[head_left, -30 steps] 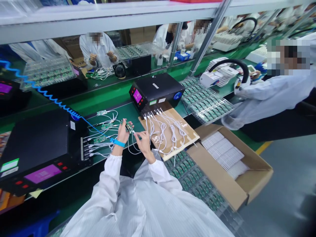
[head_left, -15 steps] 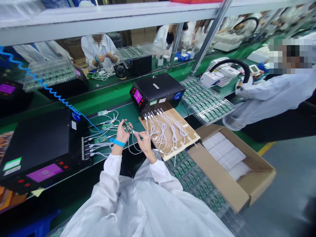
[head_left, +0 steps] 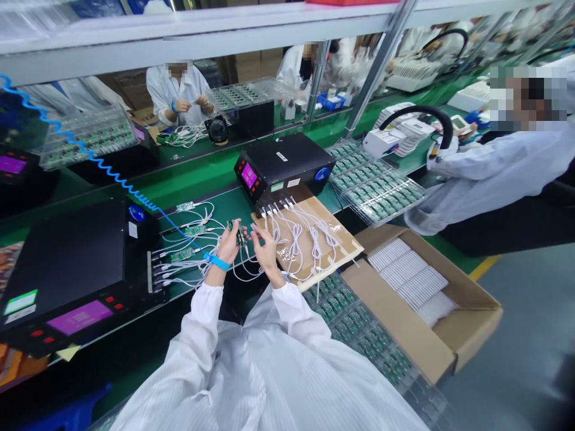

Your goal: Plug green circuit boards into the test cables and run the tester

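My left hand (head_left: 228,245), with a blue strap on its wrist, is closed around a green circuit board (head_left: 241,234), which it holds up edge-on above the bench. Just right of the board is my right hand (head_left: 265,248). Its thumb and fingertips are drawn together close to the board's edge; what they hold, if anything, is too small to make out. Below the board hangs a white cable (head_left: 242,276). Left of my hands, several wired boards (head_left: 182,254) lie on the green bench, their white cables running to a black tester (head_left: 67,245) with a purple screen.
A second black tester (head_left: 287,164) stands behind a cardboard sheet (head_left: 341,239) with white cables on it. Trays of boards (head_left: 377,185) sit at the right, another (head_left: 354,323) below. An open carton (head_left: 476,323) holds white items. A blue coiled cord (head_left: 112,170) crosses left. A co-worker's sleeve (head_left: 494,167) is at right.
The circuit board has turned from lying tilted to edge-on in my left hand. My right fingers have risen and moved off the board's lower end to its right side.
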Motion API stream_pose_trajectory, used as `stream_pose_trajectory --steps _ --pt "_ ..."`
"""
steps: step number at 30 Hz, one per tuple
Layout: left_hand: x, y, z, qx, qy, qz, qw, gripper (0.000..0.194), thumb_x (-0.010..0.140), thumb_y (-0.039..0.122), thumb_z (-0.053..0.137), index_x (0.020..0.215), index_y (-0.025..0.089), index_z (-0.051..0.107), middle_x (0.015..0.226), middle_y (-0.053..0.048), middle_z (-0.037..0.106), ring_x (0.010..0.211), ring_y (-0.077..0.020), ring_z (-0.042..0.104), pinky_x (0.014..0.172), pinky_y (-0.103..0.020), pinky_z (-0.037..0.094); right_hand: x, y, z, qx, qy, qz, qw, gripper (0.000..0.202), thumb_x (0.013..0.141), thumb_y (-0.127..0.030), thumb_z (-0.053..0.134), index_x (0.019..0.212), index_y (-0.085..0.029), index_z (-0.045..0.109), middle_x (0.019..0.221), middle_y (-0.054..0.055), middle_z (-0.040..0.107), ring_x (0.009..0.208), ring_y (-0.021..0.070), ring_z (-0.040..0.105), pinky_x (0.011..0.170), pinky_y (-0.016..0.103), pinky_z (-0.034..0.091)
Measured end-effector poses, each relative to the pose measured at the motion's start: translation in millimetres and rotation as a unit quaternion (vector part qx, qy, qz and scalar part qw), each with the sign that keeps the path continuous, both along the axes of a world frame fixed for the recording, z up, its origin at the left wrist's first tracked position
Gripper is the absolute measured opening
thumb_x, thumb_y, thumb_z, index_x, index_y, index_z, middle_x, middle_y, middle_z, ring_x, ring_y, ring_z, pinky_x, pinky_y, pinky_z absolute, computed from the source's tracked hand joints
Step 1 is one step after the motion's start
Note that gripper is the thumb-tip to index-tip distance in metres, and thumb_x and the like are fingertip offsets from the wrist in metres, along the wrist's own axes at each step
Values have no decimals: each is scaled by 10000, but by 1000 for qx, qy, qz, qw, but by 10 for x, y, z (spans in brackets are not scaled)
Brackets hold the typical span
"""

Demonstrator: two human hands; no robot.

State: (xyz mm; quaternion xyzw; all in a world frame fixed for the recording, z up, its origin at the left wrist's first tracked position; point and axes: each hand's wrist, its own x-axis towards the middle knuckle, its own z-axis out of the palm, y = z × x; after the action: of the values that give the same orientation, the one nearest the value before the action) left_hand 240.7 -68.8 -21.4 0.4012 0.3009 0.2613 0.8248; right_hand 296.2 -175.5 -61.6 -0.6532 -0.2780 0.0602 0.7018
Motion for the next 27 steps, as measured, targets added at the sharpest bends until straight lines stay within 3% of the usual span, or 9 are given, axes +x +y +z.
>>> stream_pose_trajectory --steps 6,12,18,27 --pt "44 -100 -46 26 3 -6 1000 323 867 381 811 1092 176 701 826 -26 700 693 -119 649 668 -231 543 8 60 62 17 25 -21 999 379 987 -470 615 1163 -179 784 1017 102 725 900 205 714 817 334 605" --pt "54 -125 -92 48 9 -4 999 394 832 423 836 1108 173 706 890 -36 720 755 -130 674 698 -233 548 19 86 84 38 32 -25 998 315 968 -449 623 1027 -181 779 993 90 698 891 201 701 819 328 604" --pt "33 -116 -71 60 14 -25 998 492 765 450 886 1122 166 702 861 -24 718 741 -126 665 698 -233 553 34 45 154 25 5 -23 999 267 983 -401 597 1017 -189 755 970 64 656 821 166 676 784 295 590" --pt "26 -72 -1 52 37 -83 995 473 722 429 915 1049 145 726 801 -25 712 637 -107 614 600 -226 510 31 14 171 15 -48 -11 999 281 1026 -375 533 1029 -185 740 969 63 615 822 161 641 803 293 570"
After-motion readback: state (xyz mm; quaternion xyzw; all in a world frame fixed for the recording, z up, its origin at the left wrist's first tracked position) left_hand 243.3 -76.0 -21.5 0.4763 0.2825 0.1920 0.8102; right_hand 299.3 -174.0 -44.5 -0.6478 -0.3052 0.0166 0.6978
